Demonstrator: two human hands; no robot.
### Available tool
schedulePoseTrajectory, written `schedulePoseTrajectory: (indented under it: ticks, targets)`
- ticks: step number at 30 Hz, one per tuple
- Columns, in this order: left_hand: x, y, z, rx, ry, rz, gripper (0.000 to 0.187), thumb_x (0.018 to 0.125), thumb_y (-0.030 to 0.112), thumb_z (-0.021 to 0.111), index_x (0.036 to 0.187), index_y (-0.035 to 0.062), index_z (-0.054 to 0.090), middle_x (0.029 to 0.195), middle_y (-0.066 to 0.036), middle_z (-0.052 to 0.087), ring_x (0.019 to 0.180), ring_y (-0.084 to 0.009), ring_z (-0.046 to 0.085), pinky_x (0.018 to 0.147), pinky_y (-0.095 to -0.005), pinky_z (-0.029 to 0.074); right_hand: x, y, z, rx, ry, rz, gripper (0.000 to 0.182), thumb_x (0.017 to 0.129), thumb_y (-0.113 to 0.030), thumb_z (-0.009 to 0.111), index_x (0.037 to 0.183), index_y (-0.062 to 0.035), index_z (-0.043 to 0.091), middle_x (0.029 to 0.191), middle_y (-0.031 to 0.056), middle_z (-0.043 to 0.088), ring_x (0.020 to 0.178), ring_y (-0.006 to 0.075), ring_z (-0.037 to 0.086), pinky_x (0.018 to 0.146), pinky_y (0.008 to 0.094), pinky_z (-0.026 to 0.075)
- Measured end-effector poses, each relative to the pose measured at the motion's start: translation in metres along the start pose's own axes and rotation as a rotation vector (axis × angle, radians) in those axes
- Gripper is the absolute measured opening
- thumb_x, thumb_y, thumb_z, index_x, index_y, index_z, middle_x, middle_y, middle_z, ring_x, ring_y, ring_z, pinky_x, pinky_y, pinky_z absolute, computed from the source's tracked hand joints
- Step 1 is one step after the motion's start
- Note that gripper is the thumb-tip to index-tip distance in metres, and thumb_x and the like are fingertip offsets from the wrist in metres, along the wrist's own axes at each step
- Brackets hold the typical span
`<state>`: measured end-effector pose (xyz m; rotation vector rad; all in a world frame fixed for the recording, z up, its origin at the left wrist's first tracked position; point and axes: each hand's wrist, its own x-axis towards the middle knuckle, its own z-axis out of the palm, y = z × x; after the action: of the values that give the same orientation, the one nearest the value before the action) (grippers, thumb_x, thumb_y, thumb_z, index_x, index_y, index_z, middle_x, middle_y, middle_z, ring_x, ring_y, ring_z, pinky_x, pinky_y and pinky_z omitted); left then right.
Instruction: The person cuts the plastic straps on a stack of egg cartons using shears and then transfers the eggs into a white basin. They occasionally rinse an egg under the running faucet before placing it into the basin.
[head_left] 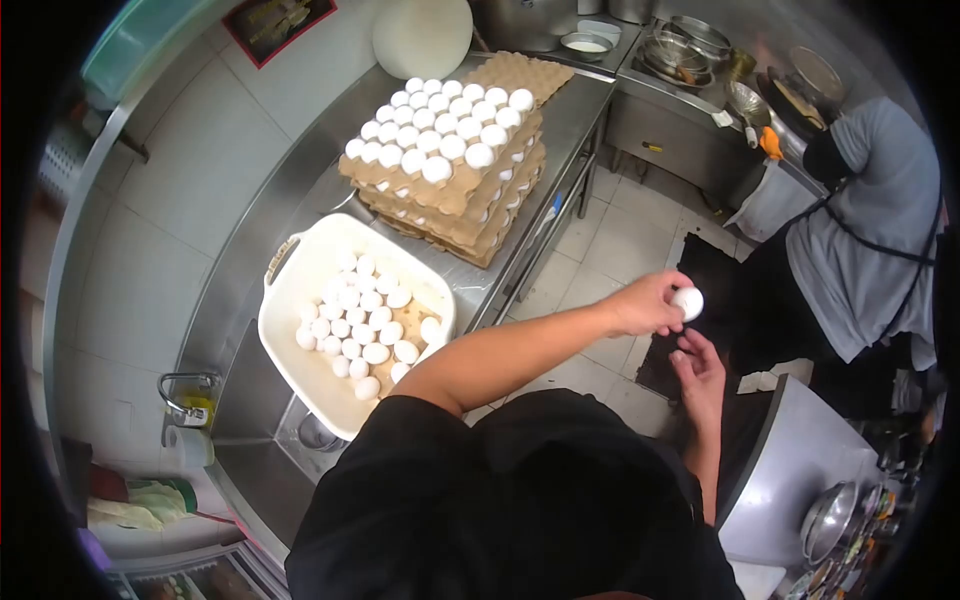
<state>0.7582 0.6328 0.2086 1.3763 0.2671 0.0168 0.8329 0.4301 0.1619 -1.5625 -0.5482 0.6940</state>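
Observation:
My left hand (650,303) reaches out to the right over the floor and holds a white egg (688,302) at its fingertips. Just below it, my right hand (697,375) is held open, palm up and fingers apart, with nothing in it. To my left a white plastic tub (290,300) on the steel counter holds several white eggs (355,325). Behind the tub stands a stack of cardboard egg trays (460,205), its top tray filled with white eggs (440,125).
Another person in a grey shirt and dark apron (870,240) stands at the right by a cooking station with pans (690,45). A steel counter (570,110) runs along the tiled wall, with a faucet (185,395) at its near end. A steel surface (800,470) with bowls (830,520) sits lower right.

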Motion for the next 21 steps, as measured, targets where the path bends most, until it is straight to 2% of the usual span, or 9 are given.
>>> schedulePoseTrajectory:
  ticks: [2,4,5,11,13,14,15,16,21]
  targets:
    - [-0.026,-0.001,-0.022,-0.065,0.063,0.096,0.056,0.083,0.005,0.062,0.136,-0.0011,0.043,0.093,-0.012,0.065,0.073,-0.0149,0.064,0.066,-0.0274,0.054,-0.001,-0.012,0.026,-0.07,-0.049,-0.06,0.048,0.088,-0.005,0.068,0.132,0.004,0.052,0.117,0.0118,0.06,0.092,0.0117,0.061,0.08,0.0254,0.052]
    - [-0.063,0.011,-0.043,0.042,0.141,0.07,0.06,0.082,0.005,0.065,0.137,-0.0014,0.042,0.097,-0.013,0.065,0.078,-0.0159,0.066,0.068,-0.0277,0.055,-0.004,-0.022,0.048,-0.128,-0.083,-0.108,0.049,0.087,-0.006,0.069,0.132,0.0028,0.052,0.117,0.0117,0.061,0.091,0.0127,0.062,0.079,0.0261,0.052]
    - [-0.078,0.013,-0.056,0.067,0.129,0.049,0.053,0.089,0.006,0.062,0.137,-0.0001,0.041,0.111,-0.016,0.063,0.093,-0.0194,0.068,0.076,-0.029,0.057,-0.009,-0.03,0.061,-0.156,-0.104,-0.121,0.05,0.087,-0.006,0.07,0.133,0.0019,0.052,0.117,0.0116,0.061,0.091,0.0131,0.062,0.078,0.0265,0.053]
    - [-0.173,0.019,-0.079,-0.037,0.172,0.002,0.052,0.092,0.006,0.06,0.14,0.0013,0.041,0.116,-0.015,0.062,0.095,-0.0211,0.068,0.079,-0.0304,0.057,-0.052,-0.047,0.13,-0.165,-0.151,-0.181,0.052,0.086,-0.012,0.073,0.134,-0.0037,0.053,0.112,0.0109,0.061,0.083,0.0138,0.063,0.074,0.0283,0.054]
    - [-0.184,0.006,-0.082,-0.04,0.117,-0.002,0.049,0.093,0.006,0.057,0.139,0.0013,0.042,0.116,-0.014,0.062,0.095,-0.0211,0.068,0.078,-0.0301,0.057,-0.067,-0.048,0.144,-0.342,-0.105,-0.234,0.056,0.084,-0.016,0.075,0.134,-0.0051,0.053,0.11,0.0123,0.061,0.083,0.0153,0.064,0.073,0.0304,0.055]
    - [-0.19,0.002,-0.078,-0.044,0.13,-0.026,0.048,0.092,0.005,0.058,0.138,0.0018,0.043,0.116,-0.012,0.062,0.095,-0.0206,0.068,0.075,-0.0291,0.057,-0.075,-0.044,0.149,-0.274,-0.101,-0.274,0.057,0.083,-0.019,0.076,0.133,-0.0046,0.053,0.108,0.0132,0.061,0.082,0.0167,0.065,0.072,0.0323,0.055]
    - [-0.192,-0.001,-0.076,-0.031,0.096,-0.033,0.048,0.091,0.005,0.058,0.137,0.0023,0.044,0.114,-0.012,0.062,0.093,-0.0199,0.068,0.074,-0.0279,0.057,-0.086,-0.05,0.153,-0.262,-0.089,-0.27,0.056,0.084,-0.014,0.075,0.134,-0.0051,0.053,0.111,0.0122,0.062,0.086,0.0174,0.066,0.077,0.0311,0.056]
    - [-0.198,0.001,-0.068,-0.029,0.097,-0.083,0.05,0.09,0.004,0.059,0.137,0.0015,0.042,0.115,-0.013,0.063,0.092,-0.02,0.068,0.078,-0.0291,0.056,-0.098,-0.058,0.155,-0.258,-0.064,-0.264,0.056,0.084,-0.014,0.074,0.135,-0.0055,0.052,0.111,0.0127,0.061,0.086,0.0178,0.066,0.077,0.0312,0.056]
    - [-0.203,-0.009,-0.025,0.036,-0.091,-0.141,0.046,0.091,0.008,0.062,0.134,0.0025,0.045,0.109,-0.011,0.065,0.091,-0.0181,0.068,0.075,-0.0276,0.056,-0.146,-0.057,0.138,-0.302,0.047,-0.284,0.057,0.085,-0.013,0.073,0.137,-0.0053,0.051,0.113,0.0148,0.059,0.087,0.0189,0.067,0.076,0.0316,0.057]
